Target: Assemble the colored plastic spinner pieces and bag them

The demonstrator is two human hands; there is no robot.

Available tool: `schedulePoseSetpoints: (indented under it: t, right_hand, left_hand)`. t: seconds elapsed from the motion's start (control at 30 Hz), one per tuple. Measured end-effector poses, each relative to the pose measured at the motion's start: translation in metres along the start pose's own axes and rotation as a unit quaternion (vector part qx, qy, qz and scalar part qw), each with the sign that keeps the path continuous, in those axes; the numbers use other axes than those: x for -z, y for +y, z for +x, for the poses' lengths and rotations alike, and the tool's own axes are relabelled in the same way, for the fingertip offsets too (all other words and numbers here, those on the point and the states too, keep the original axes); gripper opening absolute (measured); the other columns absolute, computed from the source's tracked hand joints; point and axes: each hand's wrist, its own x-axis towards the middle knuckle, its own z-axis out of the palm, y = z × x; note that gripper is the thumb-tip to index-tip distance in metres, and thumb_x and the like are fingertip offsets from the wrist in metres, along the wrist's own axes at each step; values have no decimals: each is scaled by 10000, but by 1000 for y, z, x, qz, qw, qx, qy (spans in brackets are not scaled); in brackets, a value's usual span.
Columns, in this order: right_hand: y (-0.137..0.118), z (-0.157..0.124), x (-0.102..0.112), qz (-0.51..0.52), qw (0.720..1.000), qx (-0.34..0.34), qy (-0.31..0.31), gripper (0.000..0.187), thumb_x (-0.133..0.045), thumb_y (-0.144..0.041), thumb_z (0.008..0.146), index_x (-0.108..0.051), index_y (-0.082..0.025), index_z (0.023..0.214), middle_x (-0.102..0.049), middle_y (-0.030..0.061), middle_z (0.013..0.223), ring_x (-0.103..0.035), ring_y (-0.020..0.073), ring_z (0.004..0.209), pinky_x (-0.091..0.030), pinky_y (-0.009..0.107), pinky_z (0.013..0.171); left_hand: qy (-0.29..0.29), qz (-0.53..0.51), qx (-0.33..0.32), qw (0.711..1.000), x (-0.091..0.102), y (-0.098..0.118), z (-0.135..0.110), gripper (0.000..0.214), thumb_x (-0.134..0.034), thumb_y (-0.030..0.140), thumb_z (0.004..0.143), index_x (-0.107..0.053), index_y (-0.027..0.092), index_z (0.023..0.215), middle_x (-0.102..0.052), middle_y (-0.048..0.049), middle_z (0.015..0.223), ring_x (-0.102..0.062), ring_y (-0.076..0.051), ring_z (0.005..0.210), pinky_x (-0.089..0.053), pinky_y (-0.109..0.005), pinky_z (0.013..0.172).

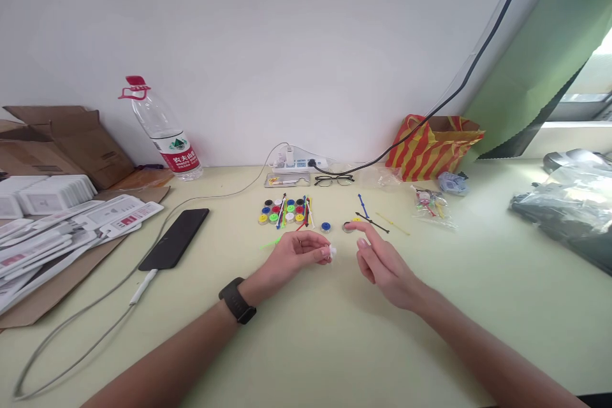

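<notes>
My left hand [306,253] pinches a small white translucent piece [332,251] between thumb and fingertips, just above the table. Its exact kind is too small to make out. Opposite it, my right hand [382,262] has its index finger stretched out and the other fingers curled, with nothing visible in it. That fingertip overlaps a dark round disc [347,227]; whether they touch I cannot tell. Near it lie a yellow disc [356,220] and a blue disc [326,227]. Rows of coloured discs [274,218] and thin plastic sticks [310,211] lie farther back.
Blue, black and yellow sticks [364,205] lie right of the discs. Behind are glasses [333,180], a metal tray [287,180] and a power strip [299,166]. A phone [176,239] with its cable and a bottle [167,131] stand left; a striped bag [430,150] stands right.
</notes>
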Motion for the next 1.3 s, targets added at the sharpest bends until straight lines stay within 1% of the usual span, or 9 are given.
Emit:
schedulePoseSetpoints:
  t: [0.03,0.1,0.27,0.33,0.47,0.9,1.07,1.2,1.3]
  right_hand:
    - [0,1,1,10,999,-30,-17,336,-299,-382,1112,-384,-277,1421,-446,-81,587,-430,163,519,-366,300,534]
    - [0,4,1,13,999,-30,-16,282,-344,-376,1102,-417,-268,1352,-387,-90,584,-390,155,518,-320,295,529]
    - [0,5,-7,9,998,51,29,214,-484,-267,1037,-420,-269,1241,-574,-7,873,-538,161,706,-443,306,648]
    - [0,4,-9,5,998,60,32,174,-503,-255,1026,-446,-271,1189,-601,22,982,-565,158,744,-475,311,675]
    - [-2,4,-8,-2,998,58,36,132,-524,-260,1020,-483,-272,1146,-616,37,1052,-592,150,757,-510,315,697]
    - [-4,6,-11,11,999,40,-18,85,-533,-281,1025,-482,-259,1090,-625,21,974,-579,158,771,-511,325,719]
    - [-4,4,-9,-16,997,74,34,33,-527,-263,1023,-505,-259,1047,-604,20,886,-565,177,753,-501,344,704]
    - [-6,2,-7,-24,992,101,73,111,-498,-265,1038,-531,-269,1144,-645,70,1045,-603,186,783,-526,388,762]
    - [-6,3,-8,18,993,70,90,263,-496,-301,1041,-476,-288,1303,-592,112,1294,-615,172,812,-551,403,797]
  left_hand:
    - [1,2,0,1000,0,0,0,290,-844,360,843,-754,137,1005,-757,-83,921,-720,-191,875,-585,-320,852]
    - [1,7,0,1000,-1,1,1,286,-842,360,845,-756,139,1006,-758,-84,929,-720,-191,882,-585,-319,854]
    - [-2,11,1,1000,-3,5,0,280,-840,363,846,-759,144,999,-761,-86,938,-724,-199,899,-587,-331,869]
    - [-5,10,3,1000,-3,5,0,280,-839,364,847,-760,147,1004,-762,-86,945,-724,-199,903,-587,-334,875]
    - [-16,10,9,1000,-2,4,-1,274,-837,366,849,-761,151,1003,-762,-86,962,-724,-203,917,-585,-346,895]
    - [-41,4,26,999,-2,3,-2,290,-853,366,828,-759,163,1012,-779,-99,1020,-730,-230,993,-574,-376,957]
    - [-28,-4,29,999,-3,3,-1,293,-853,372,826,-759,154,997,-771,-98,988,-739,-225,937,-586,-379,923]
    - [-10,-16,30,999,-1,2,0,301,-868,376,807,-765,153,981,-769,-89,931,-740,-218,896,-588,-366,890]
    - [-5,-16,15,1000,0,1,0,304,-868,374,808,-765,152,987,-768,-92,950,-732,-215,896,-580,-361,885]
